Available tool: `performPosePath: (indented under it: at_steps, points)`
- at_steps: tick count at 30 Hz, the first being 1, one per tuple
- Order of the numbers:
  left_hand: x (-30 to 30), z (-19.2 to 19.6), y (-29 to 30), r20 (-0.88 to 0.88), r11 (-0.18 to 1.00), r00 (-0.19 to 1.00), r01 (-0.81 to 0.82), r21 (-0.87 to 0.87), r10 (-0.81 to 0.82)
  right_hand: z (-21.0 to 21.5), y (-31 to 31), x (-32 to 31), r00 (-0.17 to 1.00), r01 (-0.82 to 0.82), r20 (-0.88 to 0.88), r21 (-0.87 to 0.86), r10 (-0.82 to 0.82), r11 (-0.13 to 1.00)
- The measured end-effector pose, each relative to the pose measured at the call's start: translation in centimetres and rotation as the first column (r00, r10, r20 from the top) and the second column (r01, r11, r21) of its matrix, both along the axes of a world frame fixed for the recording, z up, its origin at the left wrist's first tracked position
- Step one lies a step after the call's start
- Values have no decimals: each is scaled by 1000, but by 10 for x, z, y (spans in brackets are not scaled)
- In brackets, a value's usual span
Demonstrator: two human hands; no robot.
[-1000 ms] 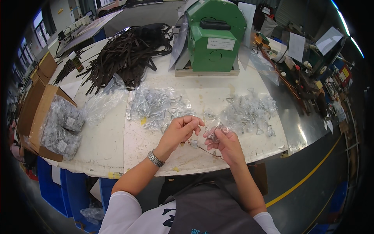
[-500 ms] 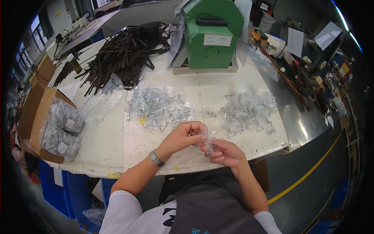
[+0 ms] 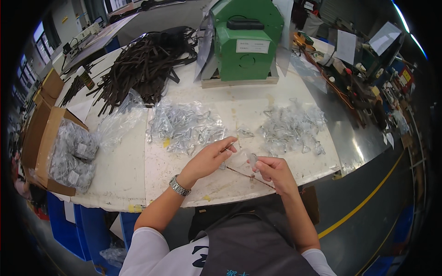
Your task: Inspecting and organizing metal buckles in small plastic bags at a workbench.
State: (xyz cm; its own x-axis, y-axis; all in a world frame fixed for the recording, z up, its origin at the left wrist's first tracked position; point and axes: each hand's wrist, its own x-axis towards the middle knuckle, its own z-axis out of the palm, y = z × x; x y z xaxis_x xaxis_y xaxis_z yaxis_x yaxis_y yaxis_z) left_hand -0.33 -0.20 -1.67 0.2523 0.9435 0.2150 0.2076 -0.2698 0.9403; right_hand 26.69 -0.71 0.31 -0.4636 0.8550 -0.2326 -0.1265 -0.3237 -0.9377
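Note:
My right hand [image 3: 275, 174] pinches a small clear plastic bag [image 3: 252, 159] between thumb and fingers, above the near part of the table. To its left is my left hand [image 3: 209, 161], with a watch on the wrist. Its fingers are partly bent round something dark and narrow that I cannot make out. A small grey piece [image 3: 222, 165] shows just under that hand. From there a thin brown cord [image 3: 251, 176] slants toward my right wrist. Beyond my hands, metal triangular rings in clear bags form a left pile [image 3: 186, 126] and a right pile [image 3: 294, 124].
A single bagged ring [image 3: 245, 131] lies between the piles. At left stands an open cardboard box [image 3: 41, 149] of bagged parts. Dark straps [image 3: 142, 62] are heaped behind, beside a green machine [image 3: 246, 50]. A cluttered metal bench [image 3: 350, 133] adjoins at right.
My hands have moved apart; before, they met around a clear bag. My right hand has risen slightly with the bag, and the brown cord now shows between the hands.

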Motion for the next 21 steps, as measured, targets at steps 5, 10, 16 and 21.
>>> performPosePath:
  at_steps: [5, 10, 16, 21]
  points:
    - [6, 22, -8, 11, 963, 999, 41, -268, -39, 9, -8, -4, 989, 38, 136, 92, -51, 995]
    - [6, 41, -13, 383, 862, 912, 307, -403, -147, 1, -14, -14, 941, 17, 285, 502, -184, 864]
    - [18, 24, -16, 462, 756, 843, 486, -439, -273, 10, -26, -35, 835, -45, 398, 739, -381, 672]
    - [32, 20, -23, 303, 888, 934, 295, -353, -190, 12, -26, -42, 793, -68, 423, 777, -439, 626]
